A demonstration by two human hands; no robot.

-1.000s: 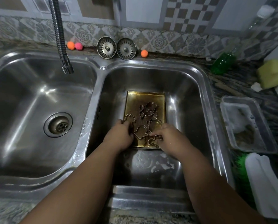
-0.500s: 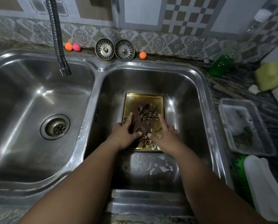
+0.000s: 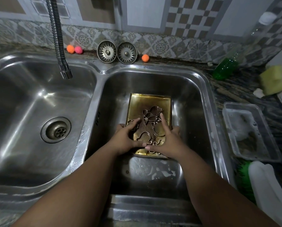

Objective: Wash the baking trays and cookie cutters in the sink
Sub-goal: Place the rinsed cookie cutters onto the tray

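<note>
- Tray (image 3: 149, 102) lies flat on the floor of the right basin (image 3: 194, 99), near its middle; cutters (image 3: 151, 115) loose on it.
- Left hand (image 3: 126, 139) at tray's near-left corner, fingers (image 3: 136, 121) spread, curled around the cutters there, none pinched.
- Right hand (image 3: 167, 141) at near-right corner, fingers (image 3: 163, 123) spread flat over the cutters; thumbs of both hands nearly meet at the near edge.
- Likely corralling the cutters together to scoop them up, or steadying the tray.
- Tap (image 3: 65, 71) hangs over the left basin, no water seen. Washing seems barely begun.
- Sponge (image 3: 273, 80) on bench, far right.
</note>
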